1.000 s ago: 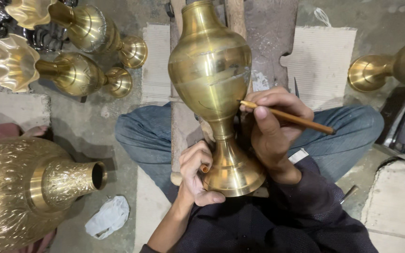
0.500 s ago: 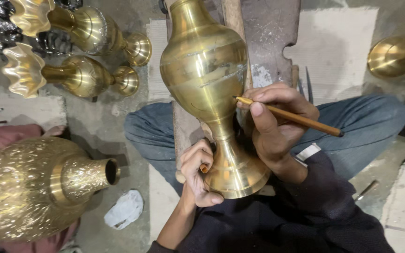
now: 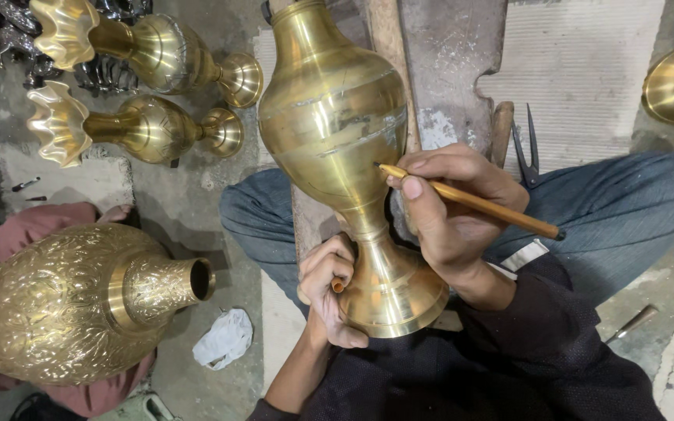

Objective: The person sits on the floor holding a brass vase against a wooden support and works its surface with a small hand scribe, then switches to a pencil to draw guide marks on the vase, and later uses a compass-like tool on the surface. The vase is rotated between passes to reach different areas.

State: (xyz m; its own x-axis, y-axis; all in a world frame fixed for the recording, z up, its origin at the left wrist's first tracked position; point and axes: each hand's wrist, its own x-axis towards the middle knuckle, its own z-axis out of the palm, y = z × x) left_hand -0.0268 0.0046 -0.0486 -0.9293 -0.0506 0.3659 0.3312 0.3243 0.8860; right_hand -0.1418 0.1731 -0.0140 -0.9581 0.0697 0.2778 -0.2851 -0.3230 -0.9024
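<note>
1 view only, the head camera, looking straight down onto a seated person's lap. The plain brass vase (image 3: 337, 148) lay across the lap between the jeans-clad knees (image 3: 626, 210), its long axis running away from the body: flared foot toward the torso, neck pointing up-frame toward a worn wooden block (image 3: 446, 70). The right hand (image 3: 446, 210) sat just right of the vase's lower belly, fingers pinched closed around an orange pencil (image 3: 470, 201) in a writing grip; the pencil's dark tip touched the brass where the belly narrows toward the stem, while its shaft angled back to the right and down. The left hand (image 3: 329, 292) was curled beside the foot on the left, fingers against the stem, closed loosely on a small stub-like object I could not identify. Of the 2 hands, the right was nearer the belly and the left nearer the foot. The vase surface looked smooth and unengraved, polished yellow with faint turned bands around the belly and dull smudges near the widest part. Around it: 2 fluted-rim brass vases (image 3: 142, 125) lying on the floor upper left, a large densely engraved brass vessel (image 3: 72, 304) lower left, a crumpled white rag (image 3: 224, 339) beside it, and dark metal dividers (image 3: 528, 148) near the right knee.
</note>
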